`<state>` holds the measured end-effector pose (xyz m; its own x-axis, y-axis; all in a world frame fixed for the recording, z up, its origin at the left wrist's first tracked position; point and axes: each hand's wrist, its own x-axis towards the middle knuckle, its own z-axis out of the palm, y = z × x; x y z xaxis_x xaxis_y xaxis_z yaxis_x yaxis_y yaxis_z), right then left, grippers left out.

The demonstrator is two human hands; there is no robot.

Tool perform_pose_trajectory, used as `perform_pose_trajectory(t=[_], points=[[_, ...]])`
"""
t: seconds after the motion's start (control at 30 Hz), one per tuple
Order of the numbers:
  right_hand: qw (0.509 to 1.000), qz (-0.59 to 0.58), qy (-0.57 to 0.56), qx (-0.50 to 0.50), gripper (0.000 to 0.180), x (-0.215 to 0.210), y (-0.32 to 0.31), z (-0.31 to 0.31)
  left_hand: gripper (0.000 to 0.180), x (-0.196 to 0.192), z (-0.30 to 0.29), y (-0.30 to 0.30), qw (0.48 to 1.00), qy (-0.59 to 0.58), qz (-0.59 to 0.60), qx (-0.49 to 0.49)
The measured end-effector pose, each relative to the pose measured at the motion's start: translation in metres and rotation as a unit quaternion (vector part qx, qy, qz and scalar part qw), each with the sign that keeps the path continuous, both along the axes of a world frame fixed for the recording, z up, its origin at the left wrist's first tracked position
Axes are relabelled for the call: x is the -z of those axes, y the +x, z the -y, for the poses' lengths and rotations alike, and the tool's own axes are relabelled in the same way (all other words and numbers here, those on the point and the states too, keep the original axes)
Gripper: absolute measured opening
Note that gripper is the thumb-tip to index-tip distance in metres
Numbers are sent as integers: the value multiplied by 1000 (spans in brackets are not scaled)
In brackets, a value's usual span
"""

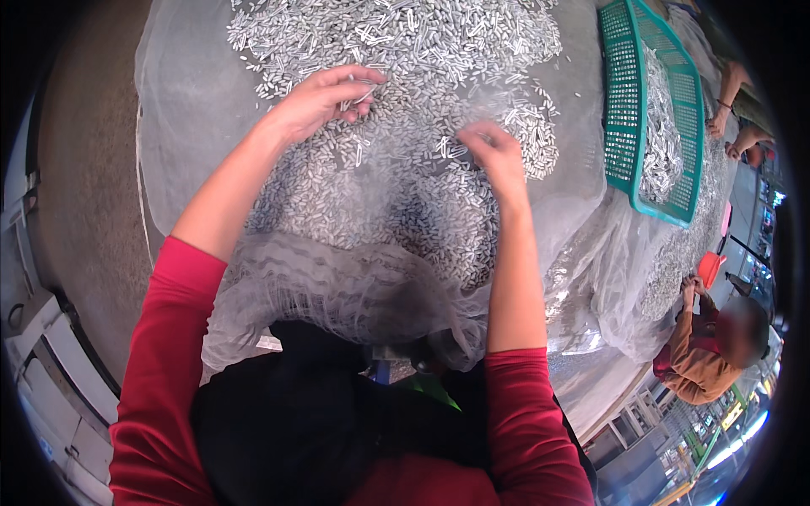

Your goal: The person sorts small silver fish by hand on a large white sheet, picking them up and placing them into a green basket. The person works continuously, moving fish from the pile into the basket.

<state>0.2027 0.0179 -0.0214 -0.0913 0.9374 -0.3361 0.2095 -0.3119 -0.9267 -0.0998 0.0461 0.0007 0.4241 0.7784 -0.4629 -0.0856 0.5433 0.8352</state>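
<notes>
So, head view: looks down past two bare forearms in red sleeves point(519, 388) onto a pale translucent sheet point(181, 118).
Silvery pieces point(405, 29): small, elongated, loose; a dense spread beyond the hands, more heaped between the forearms, toward the body.
Left hand point(325, 97): over the left part of the spread, fingers apart and half curled; a thin bright piece shows at the fingers, cannot tell if it's pinched.
Right hand point(498, 156): over the right part, motion-blurred, fingertips pointing inward; cannot tell whether they're spread or pinching anything.
Slim bright pieces point(445, 148): a few stand out, just beside the right fingertips.
Gauzy mesh point(337, 270): bunched along the near edge, between heap and lap.
Teal basket point(623, 126): long, perforated, right of the sheet, more silvery pieces inside.
Co-worker point(704, 375): lower right, brown top, hands by a red-orange container point(709, 268).
Another worker's hands point(718, 125): upper right, past the basket.
Floor point(101, 126): brownish, left side.
</notes>
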Motion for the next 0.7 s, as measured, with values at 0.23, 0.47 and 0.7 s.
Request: perform_pose_trajectory(t=[0.23,0.47,0.7], points=[[994,93,-48,26,10,1,17,18,15,2,40,-1,997,-49,-61,25],[939,322,110,-54,14,-1,7,16,19,7,47,25,983,48,-161,78],[917,398,10,-33,25,-1,-2,9,22,15,39,50,936,184,-281,102]])
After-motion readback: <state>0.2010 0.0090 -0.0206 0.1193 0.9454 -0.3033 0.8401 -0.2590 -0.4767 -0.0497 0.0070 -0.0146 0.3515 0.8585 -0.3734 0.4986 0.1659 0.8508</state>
